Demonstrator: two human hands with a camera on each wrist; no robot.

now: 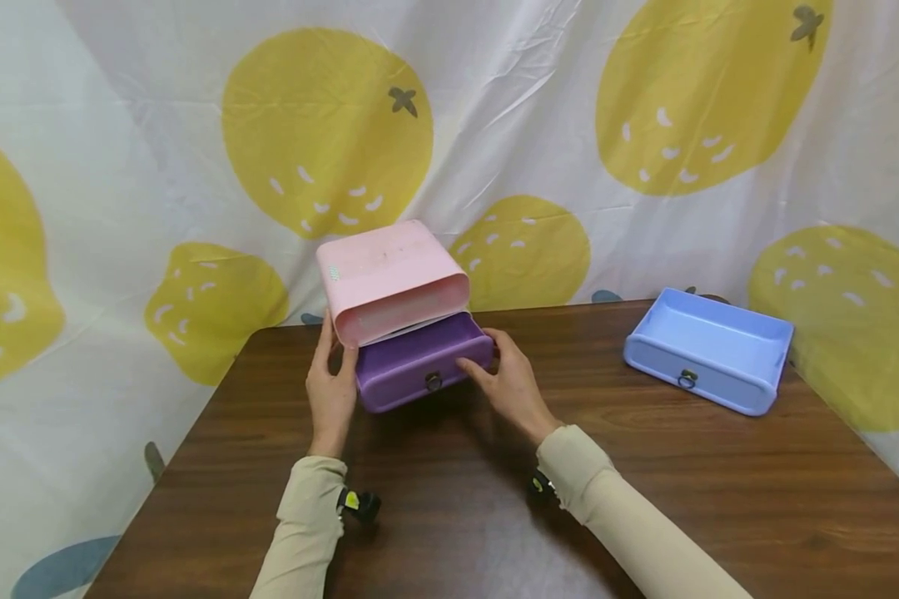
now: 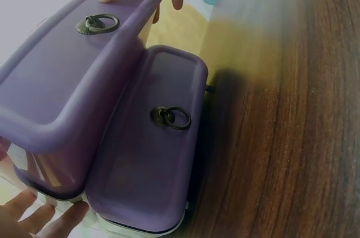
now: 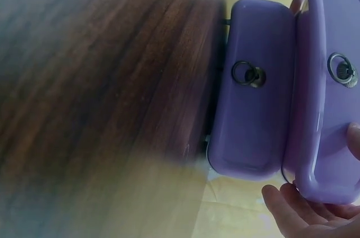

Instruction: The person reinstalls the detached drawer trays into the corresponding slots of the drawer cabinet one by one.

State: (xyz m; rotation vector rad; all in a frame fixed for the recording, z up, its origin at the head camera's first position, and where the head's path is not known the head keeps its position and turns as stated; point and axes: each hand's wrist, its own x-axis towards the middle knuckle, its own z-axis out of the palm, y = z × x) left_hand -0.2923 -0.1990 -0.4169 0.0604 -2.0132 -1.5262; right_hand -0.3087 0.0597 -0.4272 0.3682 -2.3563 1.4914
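Note:
A pink drawer cabinet (image 1: 393, 258) stands near the back of the table, its top slot open at the front. Below that slot a purple drawer (image 1: 423, 366) with a ring pull sticks out. Beneath it, a second purple drawer (image 2: 149, 142) sits flush in the wrist views; the upper drawer hides it from the head view. My left hand (image 1: 333, 391) touches the cabinet's left side, fingers extended, thumb beside the pulled-out drawer. My right hand (image 1: 520, 387) holds that drawer's right end, thumb on its front (image 3: 332, 103) and fingers at its side.
A light blue drawer (image 1: 727, 333) with a ring pull lies on the right part of the brown wooden table (image 1: 449, 507). Behind the table hangs a white curtain (image 1: 487, 83) with yellow fruit prints.

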